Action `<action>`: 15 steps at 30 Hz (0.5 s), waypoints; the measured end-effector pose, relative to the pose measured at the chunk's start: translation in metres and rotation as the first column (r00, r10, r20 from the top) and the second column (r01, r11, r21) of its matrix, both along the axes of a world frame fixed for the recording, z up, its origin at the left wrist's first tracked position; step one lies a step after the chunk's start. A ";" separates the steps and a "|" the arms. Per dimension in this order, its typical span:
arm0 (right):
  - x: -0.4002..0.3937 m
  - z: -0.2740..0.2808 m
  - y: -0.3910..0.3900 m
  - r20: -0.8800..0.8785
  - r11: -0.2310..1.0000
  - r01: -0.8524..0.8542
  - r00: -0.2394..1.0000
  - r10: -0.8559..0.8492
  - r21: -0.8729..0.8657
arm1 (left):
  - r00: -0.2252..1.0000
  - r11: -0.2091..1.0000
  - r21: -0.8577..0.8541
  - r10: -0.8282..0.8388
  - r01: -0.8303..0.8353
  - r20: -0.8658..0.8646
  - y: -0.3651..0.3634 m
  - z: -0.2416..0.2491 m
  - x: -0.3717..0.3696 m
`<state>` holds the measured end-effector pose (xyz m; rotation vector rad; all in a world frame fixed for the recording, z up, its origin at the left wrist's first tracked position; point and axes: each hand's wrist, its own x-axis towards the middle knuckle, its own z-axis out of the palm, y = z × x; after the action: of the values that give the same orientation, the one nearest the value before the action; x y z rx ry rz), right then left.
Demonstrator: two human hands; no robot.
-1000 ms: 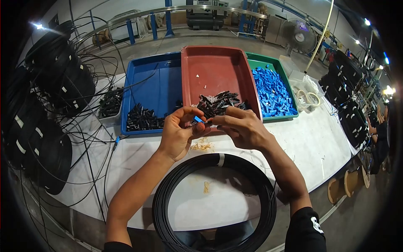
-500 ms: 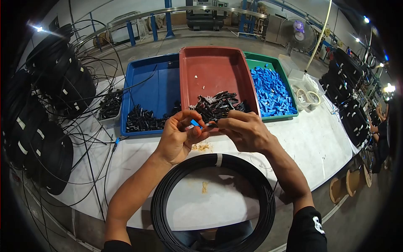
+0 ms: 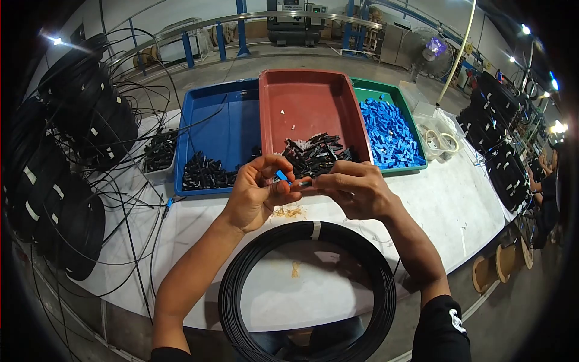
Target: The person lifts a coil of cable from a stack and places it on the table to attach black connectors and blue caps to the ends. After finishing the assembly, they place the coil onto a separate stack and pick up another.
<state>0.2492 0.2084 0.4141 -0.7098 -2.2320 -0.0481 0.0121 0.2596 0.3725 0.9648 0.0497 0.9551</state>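
My left hand (image 3: 253,198) pinches a small blue plastic connector piece (image 3: 282,175) between thumb and fingers. Just to its right, my right hand (image 3: 360,192) has its fingers closed around a small dark part (image 3: 304,183) whose tip points at the blue piece. Whether the two parts touch is too small to tell. Both hands are held over the near edge of the trays. Below them, a coil of black cable (image 3: 232,283) lies at the table's front edge, bound with a white tape at its top.
A blue tray (image 3: 220,114) and a red tray (image 3: 307,99) hold black parts; a green tray (image 3: 362,90) holds blue pieces. A clear container (image 3: 443,151) with tape rolls stands right. Stacked black cable coils (image 3: 54,205) and loose strands crowd the left. A person's arm (image 3: 541,181) shows far right.
My right hand has shifted slightly, and more of the small dark part shows between the hands. My left hand keeps its pinch on the blue connector piece.
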 end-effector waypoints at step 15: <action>0.006 0.004 0.006 -0.126 0.997 0.037 0.991 -0.046 -0.073 | 0.687 0.646 0.694 0.661 -0.319 -0.300 -0.004 0.011 -0.001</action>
<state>0.2555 0.2141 0.4180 -0.7755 -2.1058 0.0540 0.0110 0.2553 0.3836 1.8772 0.5646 1.2295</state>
